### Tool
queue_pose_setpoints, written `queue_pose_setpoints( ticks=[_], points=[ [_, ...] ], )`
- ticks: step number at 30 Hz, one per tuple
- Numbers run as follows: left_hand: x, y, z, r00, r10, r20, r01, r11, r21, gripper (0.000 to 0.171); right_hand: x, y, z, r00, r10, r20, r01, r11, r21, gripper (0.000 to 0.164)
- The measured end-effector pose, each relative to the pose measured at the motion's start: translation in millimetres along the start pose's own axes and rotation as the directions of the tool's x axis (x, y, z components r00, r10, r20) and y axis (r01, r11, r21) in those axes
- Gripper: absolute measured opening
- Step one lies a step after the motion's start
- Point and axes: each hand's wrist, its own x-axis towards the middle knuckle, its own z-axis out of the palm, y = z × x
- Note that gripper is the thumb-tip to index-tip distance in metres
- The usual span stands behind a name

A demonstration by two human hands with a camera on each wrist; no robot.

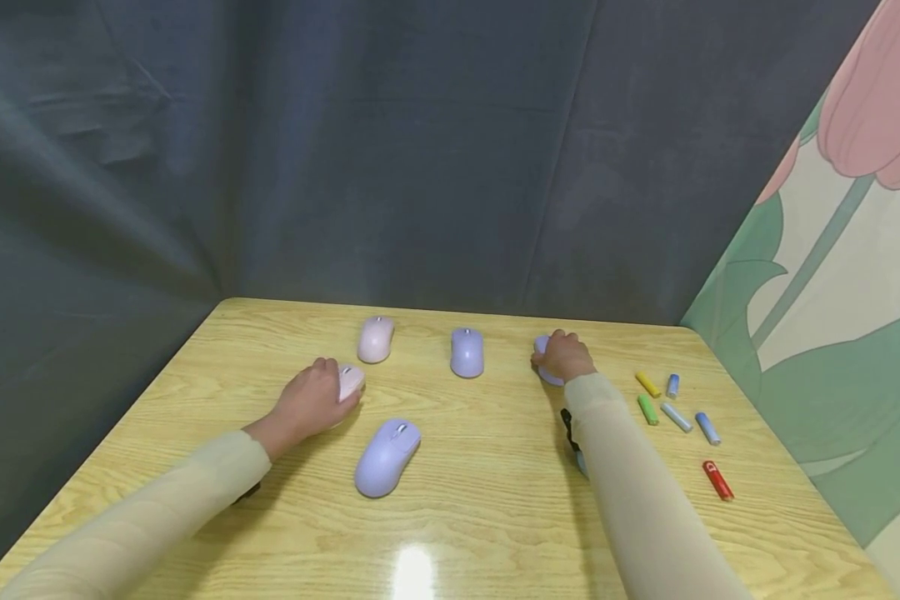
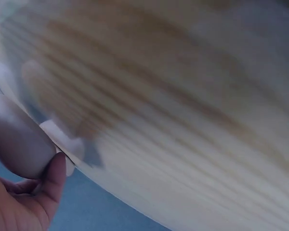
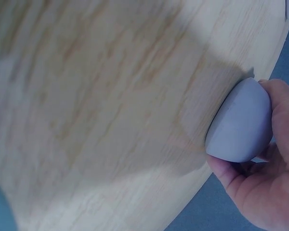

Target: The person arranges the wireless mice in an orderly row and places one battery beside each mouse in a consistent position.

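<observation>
Fingers (image 1: 327, 368) of the left hand (image 1: 307, 404) are curling round a pale pink computer mouse (image 1: 351, 379), while the right hand (image 1: 567, 360) is gripping a lavender mouse (image 3: 241, 122) by its sides, spread only to the shell's width. Beyond the left hand and to its right, a second pink mouse (image 1: 376, 339) is lying; left of the right hand, another lavender mouse (image 1: 467, 354) is resting; nearer the body, right of the left hand, a third lavender mouse (image 1: 387, 458) is sitting askew. Small batteries (image 1: 648, 410) are lying scattered to the right hand's right. Both held mice are probably feeling light and rigid, their smooth shells perhaps slightly slippery, so the side walls are offering the surest hold, clear of the buttons
</observation>
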Motion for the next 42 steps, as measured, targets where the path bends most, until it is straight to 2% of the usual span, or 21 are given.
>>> queue_pose_setpoints(
  ticks=[10, 27, 42],
  points=[
    [6.5, 7.2, 3.8, 0.997, -0.055, 0.044, 0.054, 0.998, 0.027, 0.056, 2, 0, -1, 1.000, 0.008, 0.006, -0.008, 1.000, -0.004, 0.073],
    [13.4, 14.8, 4.8, 0.994, -0.069, 0.081, 0.066, 0.997, 0.037, 0.051, 5, 2, -1, 1.000, -0.005, 0.011, 0.006, 1.000, -0.027, 0.075],
    [19.3, 17.7, 8.6, 0.982, -0.138, 0.132, 0.136, 0.990, 0.025, 0.052, 2, 1, -2, 1.000, 0.003, 0.025, -0.002, 1.000, -0.012, 0.075]
  ],
)
